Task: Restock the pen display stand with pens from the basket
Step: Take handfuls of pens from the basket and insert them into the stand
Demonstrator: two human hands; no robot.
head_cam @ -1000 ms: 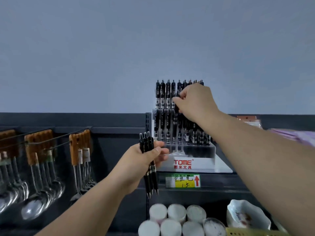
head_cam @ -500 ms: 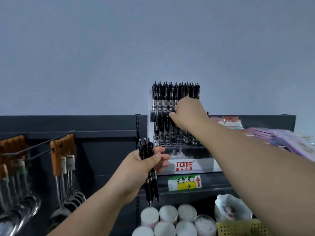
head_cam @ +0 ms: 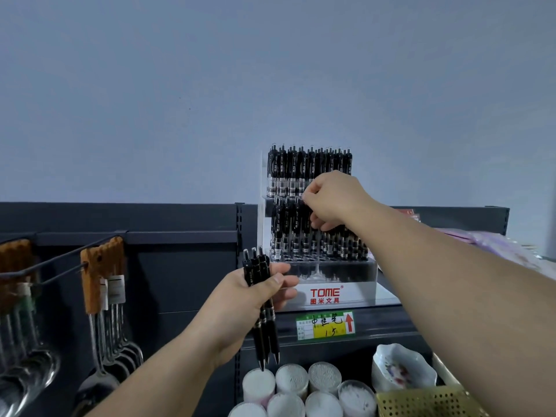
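A clear tiered pen display stand (head_cam: 337, 273) with a white "TOME" front sits on the dark top shelf, its two upper rows packed with black pens (head_cam: 288, 173). My left hand (head_cam: 255, 299) is closed around a bunch of three black pens (head_cam: 264, 323), tips down, just left of the stand's base. My right hand (head_cam: 334, 197) reaches into the second row from the right, fingers pinched on a black pen there; the pen is mostly hidden by my fingers. A corner of the yellow perforated basket (head_cam: 427, 401) shows at the bottom right.
Ladles with wooden handles (head_cam: 102, 275) hang on hooks at the left. Below the stand are a green and yellow price tag (head_cam: 326, 325), several white round tubs (head_cam: 291, 380) and a patterned white dish (head_cam: 403, 371). Purple packets (head_cam: 493, 242) lie on the shelf at the right.
My right hand has come down from the top row to the second row of the stand. The view has shifted slightly. My left hand keeps its bunch of pens in place.
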